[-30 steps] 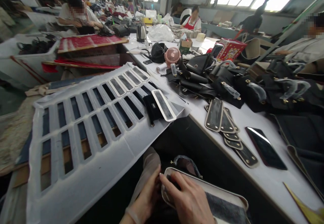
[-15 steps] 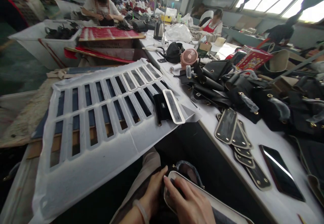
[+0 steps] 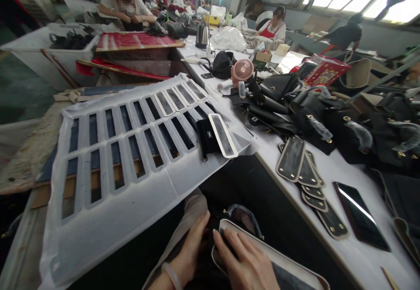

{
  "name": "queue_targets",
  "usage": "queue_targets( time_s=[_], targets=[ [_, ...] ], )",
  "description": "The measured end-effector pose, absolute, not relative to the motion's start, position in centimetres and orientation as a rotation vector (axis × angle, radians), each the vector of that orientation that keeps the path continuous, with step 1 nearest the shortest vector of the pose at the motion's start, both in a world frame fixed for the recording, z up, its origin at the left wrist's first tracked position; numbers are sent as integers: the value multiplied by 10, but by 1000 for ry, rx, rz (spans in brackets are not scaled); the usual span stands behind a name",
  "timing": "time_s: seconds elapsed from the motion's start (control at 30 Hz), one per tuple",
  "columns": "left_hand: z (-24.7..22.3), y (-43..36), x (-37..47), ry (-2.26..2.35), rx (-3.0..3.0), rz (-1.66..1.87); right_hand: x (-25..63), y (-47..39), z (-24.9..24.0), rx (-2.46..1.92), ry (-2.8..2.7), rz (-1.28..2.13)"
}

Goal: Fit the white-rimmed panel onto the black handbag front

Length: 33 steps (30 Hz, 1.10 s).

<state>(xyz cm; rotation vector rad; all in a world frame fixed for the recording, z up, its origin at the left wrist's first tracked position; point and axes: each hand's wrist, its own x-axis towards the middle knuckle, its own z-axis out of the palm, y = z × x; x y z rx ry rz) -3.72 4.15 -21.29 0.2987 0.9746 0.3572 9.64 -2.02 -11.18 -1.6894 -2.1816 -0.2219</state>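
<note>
At the bottom of the head view both my hands work on a black bag (image 3: 241, 215) in my lap. My right hand (image 3: 244, 259) lies flat on a long cream-edged dark panel (image 3: 288, 266) and presses its near end. My left hand (image 3: 188, 248) grips the bag's side next to that end, fingers curled on the dark material. A plastic-wrapped handle of the bag shows just beyond my fingers.
A white sheet (image 3: 131, 158) with rows of slot cut-outs lies to the left, one loose panel (image 3: 223, 134) on it. The white table (image 3: 328, 172) on the right carries stacked panels (image 3: 300, 167), a phone (image 3: 361, 215), black bags (image 3: 328, 115) and a pink fan (image 3: 242, 70). Other people sit further back.
The view has shifted slightly; my hands stay on the bag, with the right hand's fingers spread a little further along the panel's end.
</note>
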Motion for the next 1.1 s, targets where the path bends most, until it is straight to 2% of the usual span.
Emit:
queue_targets(
  time_s=[0.23,0.43,0.63,0.87,1.0,1.1],
  targets=[
    [-179,46,-59,703,573,429,96,-23,-114,-1715,-2196,-178],
    [-179,49,-58,748,639,399,89,-31,-125,-1802,-2147,-118],
    [-176,53,-58,747,674,387,79,-33,-118,-1886,-1981,107],
    [-157,59,-55,831,1008,352,99,-55,-90,-1740,-1641,416],
    [-156,62,-53,888,1172,300,139,-100,-88,-1795,-1300,236],
    [-158,62,-50,924,1246,279,173,-138,-106,-1967,-730,164]
  ],
)
